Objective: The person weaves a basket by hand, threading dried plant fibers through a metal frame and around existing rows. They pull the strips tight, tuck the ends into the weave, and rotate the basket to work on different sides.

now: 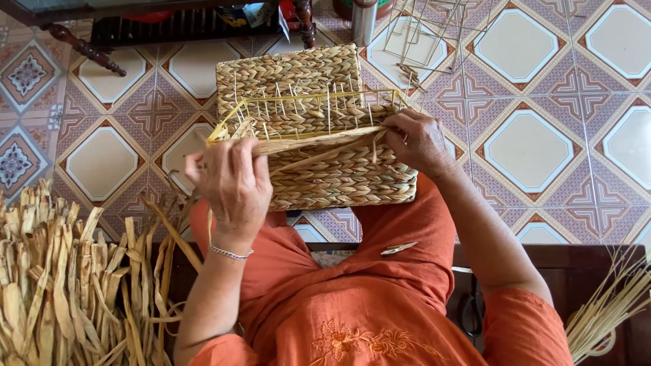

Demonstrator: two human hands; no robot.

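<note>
Basket (319, 135) is mostly woven: braided sides run full height on the faces in view, sitting on the person's lap over the orange clothing (352, 298). Top isn't closed, I'd judge. The yellow wire frame (305, 102) shows bare at the rim, thin uprights standing clear above the braid, so the last rows and rim finish look left to do.

Left hand (230, 183) is clenched on the flat dried fibre strand (305, 141), pulling it along the rim. Right hand (417, 142) pinches the same strand at the basket's far corner, fingers curled tight.

Floor (542, 135): patterned tile, diamond and cross motifs. Pile of dried fibre strips (61, 285) lies at the person's left, a thinner bundle of stalks (610, 305) at the right. Spare bare wire frames (427, 34) sit on the tiles beyond the basket, next to a metal flask (364, 20). Dark turned-wood furniture legs (85, 49) at top left.
</note>
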